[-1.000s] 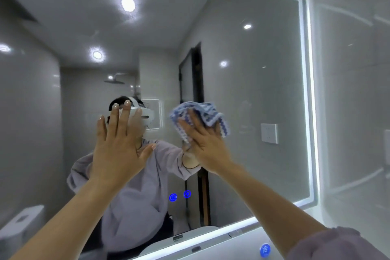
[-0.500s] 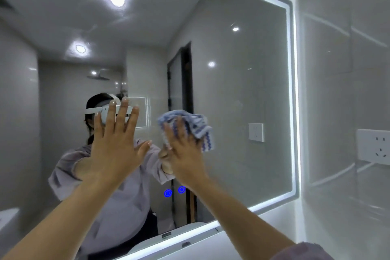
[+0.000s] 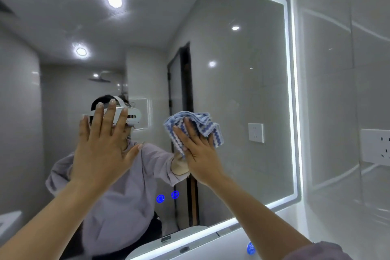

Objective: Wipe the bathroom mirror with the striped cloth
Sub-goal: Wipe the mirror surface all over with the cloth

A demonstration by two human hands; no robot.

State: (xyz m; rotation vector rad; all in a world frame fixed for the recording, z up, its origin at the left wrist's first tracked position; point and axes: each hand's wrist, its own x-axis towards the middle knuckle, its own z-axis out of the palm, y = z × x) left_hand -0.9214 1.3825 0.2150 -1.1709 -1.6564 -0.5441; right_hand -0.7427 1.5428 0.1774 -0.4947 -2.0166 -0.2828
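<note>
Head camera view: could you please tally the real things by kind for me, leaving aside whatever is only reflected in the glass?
hands: 2 (left hand, right hand)
striped cloth: 1
mirror: 1
wall socket: 1
total: 5

Right hand (image 3: pixel 200 152) presses striped cloth (image 3: pixel 195 127) flat vs. mirror (image 3: pixel 242 82); left hand (image 3: pixel 103 145) open, spread, left of cloth.

The left hand (image 3: pixel 101 150) is lying flat before the mirror (image 3: pixel 242 91). Right of it, the right hand (image 3: pixel 200 154) is pressing the cloth (image 3: pixel 202 124) on the mirror. A socket (image 3: pixel 375 146) is sitting further right.
</note>
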